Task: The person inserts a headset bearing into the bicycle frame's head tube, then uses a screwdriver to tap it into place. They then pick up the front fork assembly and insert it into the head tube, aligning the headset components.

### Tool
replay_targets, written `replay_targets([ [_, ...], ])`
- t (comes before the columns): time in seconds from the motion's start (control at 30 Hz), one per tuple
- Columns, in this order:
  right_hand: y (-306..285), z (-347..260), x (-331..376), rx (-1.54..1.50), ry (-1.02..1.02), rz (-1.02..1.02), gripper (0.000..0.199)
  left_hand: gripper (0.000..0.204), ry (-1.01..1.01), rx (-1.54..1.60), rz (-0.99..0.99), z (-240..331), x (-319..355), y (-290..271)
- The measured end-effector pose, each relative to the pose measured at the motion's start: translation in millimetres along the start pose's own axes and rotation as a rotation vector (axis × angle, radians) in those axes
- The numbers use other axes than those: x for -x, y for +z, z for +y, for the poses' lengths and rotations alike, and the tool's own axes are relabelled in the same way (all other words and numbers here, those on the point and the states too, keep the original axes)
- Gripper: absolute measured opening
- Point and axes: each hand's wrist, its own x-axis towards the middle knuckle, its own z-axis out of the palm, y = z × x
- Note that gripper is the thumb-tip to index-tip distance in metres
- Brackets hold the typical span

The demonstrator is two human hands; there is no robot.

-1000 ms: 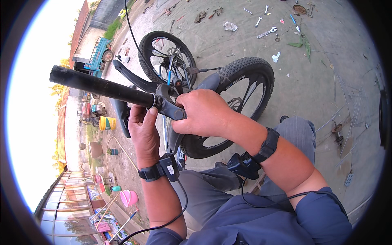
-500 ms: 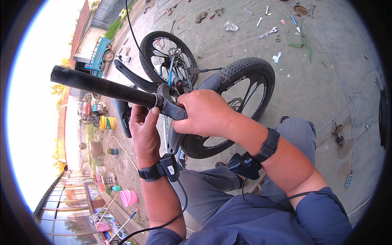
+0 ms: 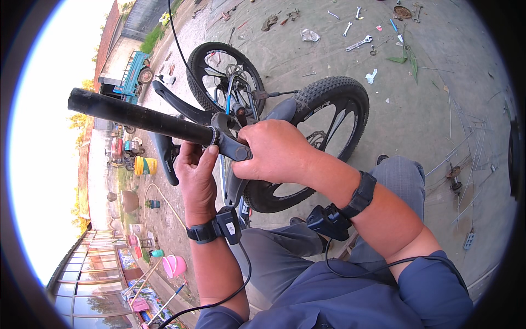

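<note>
A bicycle fork stands in front of me, its black steerer tube (image 3: 137,116) slanting up to the left. Where the tube meets the fork crown (image 3: 236,149), a thin bearing ring (image 3: 212,135) sits around it. My left hand (image 3: 196,164) is closed there from below, thumb and fingertips pressing at the ring. My right hand (image 3: 278,151) is wrapped over the crown's right side; its fingertips are partly hidden. Beneath it is a wheel (image 3: 334,88) with a knobby black tyre, apparently set in the fork. Behind stands the rest of the bicycle, with another wheel (image 3: 192,66) and a black saddle (image 3: 163,156).
Wrenches, including an adjustable wrench (image 3: 359,44), lie on the grey ground ahead, near a crumpled plastic bag (image 3: 310,35). Loose wires (image 3: 471,137) are scattered at right. At left are a yellow bucket (image 3: 146,166), a pink bucket (image 3: 173,266) and a blue cargo vehicle (image 3: 133,75).
The bearing ring has shifted slightly along the tube toward the crown, and my left thumb has moved slightly right with it. My right hand keeps its hold.
</note>
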Motion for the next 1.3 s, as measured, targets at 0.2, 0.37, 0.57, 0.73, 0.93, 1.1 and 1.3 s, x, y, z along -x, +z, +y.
replay_targets([
  [0.2,1,1,0,-0.009,-0.001,0.01,0.035,0.044,0.013,0.025,-0.002,-3,0,1],
  [0.37,1,2,0,-0.012,-0.008,0.017,0.034,0.044,0.015,0.055,-0.007,-4,0,2],
  [0.57,2,1,0,-0.007,-0.002,0.002,0.034,0.049,-0.006,0.021,-0.027,-7,1,-2],
  [0.73,1,2,-2,-0.005,0.002,-0.014,0.033,0.046,0.003,0.038,-0.01,-11,0,-4],
  [0.93,0,1,-1,-0.04,0.005,-0.005,0.032,0.044,-0.005,0.042,0.022,-12,0,-1],
  [1.1,0,2,-1,-0.05,-0.009,0.004,0.031,0.048,0.001,-0.001,-0.026,-13,1,-4],
  [1.3,2,2,-2,-0.013,0.012,-0.004,0.035,0.042,0.027,-0.036,-0.033,-18,-1,-10],
])
